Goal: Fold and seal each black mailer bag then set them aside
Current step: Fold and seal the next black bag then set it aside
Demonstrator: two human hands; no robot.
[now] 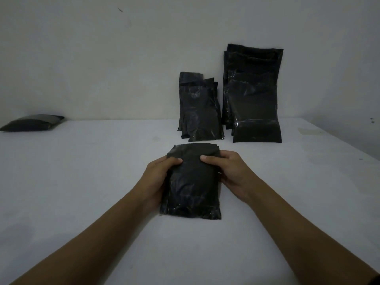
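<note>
A filled black mailer bag (192, 186) lies on the white table (82, 182) in front of me, its open flap end pointing away. My left hand (159, 177) grips its left side, thumb on top near the flap. My right hand (228, 173) grips its right side the same way, thumb resting on the upper face. Two groups of black mailer bags lean upright against the back wall: a smaller group (199, 108) and a taller group (254, 95) to its right.
One black mailer bag (33, 123) lies flat at the far left of the table by the wall. The table's right edge runs diagonally at the far right. White tabletop spreads to both sides of my arms.
</note>
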